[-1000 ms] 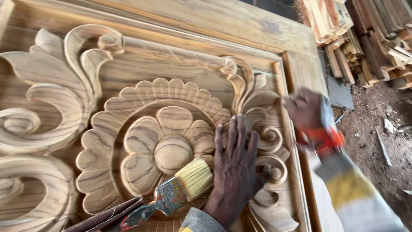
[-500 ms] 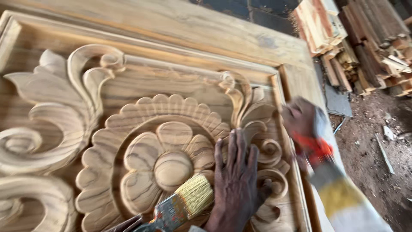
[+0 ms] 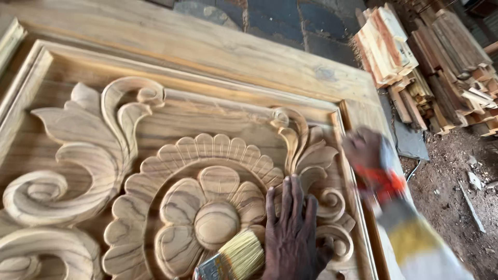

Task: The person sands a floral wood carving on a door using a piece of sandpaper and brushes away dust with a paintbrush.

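Resting flat: left hand lies palm down, fingers spread and grasping nothing, on the carved wooden panel
Brush: paintbrush with pale bristles lies on the carving at 9 o'clock of the left hand, just beside it
Flower: carved rosette sits at 9 o'clock of the left hand
Right hand: right hand, blurred, at 2 o'clock of the left hand over the panel's edge; its grip cannot be made out
Far: stacked timber offcuts at 1 o'clock on dirt ground
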